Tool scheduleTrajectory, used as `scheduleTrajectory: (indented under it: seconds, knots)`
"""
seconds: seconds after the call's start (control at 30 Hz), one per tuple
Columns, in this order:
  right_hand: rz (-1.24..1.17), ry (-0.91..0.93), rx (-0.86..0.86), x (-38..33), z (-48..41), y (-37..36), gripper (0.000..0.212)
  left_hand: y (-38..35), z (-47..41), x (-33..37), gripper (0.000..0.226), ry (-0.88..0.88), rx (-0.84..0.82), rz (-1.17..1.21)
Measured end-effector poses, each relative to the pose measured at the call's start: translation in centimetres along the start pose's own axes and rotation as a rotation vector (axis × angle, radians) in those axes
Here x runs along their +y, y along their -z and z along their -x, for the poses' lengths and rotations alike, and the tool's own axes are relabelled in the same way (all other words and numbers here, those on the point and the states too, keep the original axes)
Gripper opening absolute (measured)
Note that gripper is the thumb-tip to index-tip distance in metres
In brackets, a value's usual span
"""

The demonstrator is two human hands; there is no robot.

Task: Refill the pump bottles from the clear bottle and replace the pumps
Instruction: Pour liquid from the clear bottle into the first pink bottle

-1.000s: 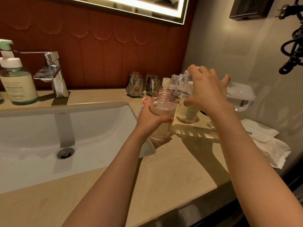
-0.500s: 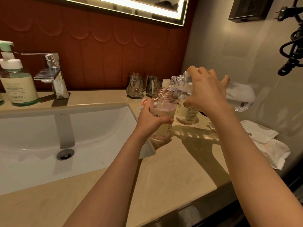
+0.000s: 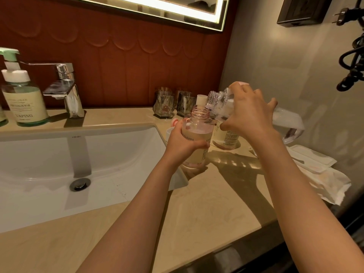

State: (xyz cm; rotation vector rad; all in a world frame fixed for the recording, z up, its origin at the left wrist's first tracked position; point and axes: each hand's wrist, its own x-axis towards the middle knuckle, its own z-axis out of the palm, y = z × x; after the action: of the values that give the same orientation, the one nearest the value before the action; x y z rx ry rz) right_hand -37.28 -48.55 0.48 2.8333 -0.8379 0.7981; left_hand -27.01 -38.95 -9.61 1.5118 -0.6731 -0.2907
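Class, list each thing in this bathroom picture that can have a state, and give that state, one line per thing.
Pink bottle: pump off, neck open, upright, in left hand grip.
Clear bottle: uncapped, tipped toward the pink neck, held by right hand.
Second bottle: standing on counter.
Green pump bottle: pump fitted.
Tap: not running.

Both forearms and hands (image 3: 182,143) are bare, with no sleeves or jewellery.

Both bare forearms reach up from the lower frame toward its centre.

The left hand (image 3: 182,140) is curled closed, fingers wrapped round what it grips, thumb toward the right. The right hand (image 3: 249,113), higher and at centre right, is clasped from above, knuckles up, fingers bent leftward, wrist tipped down.
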Motion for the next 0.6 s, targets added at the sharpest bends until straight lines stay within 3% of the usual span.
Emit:
scheduleTrajectory:
  seconds: [0.37,0.6]
  knots:
    - [-0.170,-0.075,0.031,-0.1,0.5,-1.3,0.079,0.1,0.0,-0.2,0.105,0.011,-0.077,-0.028]
    - [-0.614,-0.151,0.058,-0.1,0.2,-1.6,0.086,0.4,0.0,-0.3,0.102,-0.010,-0.070,-0.025]
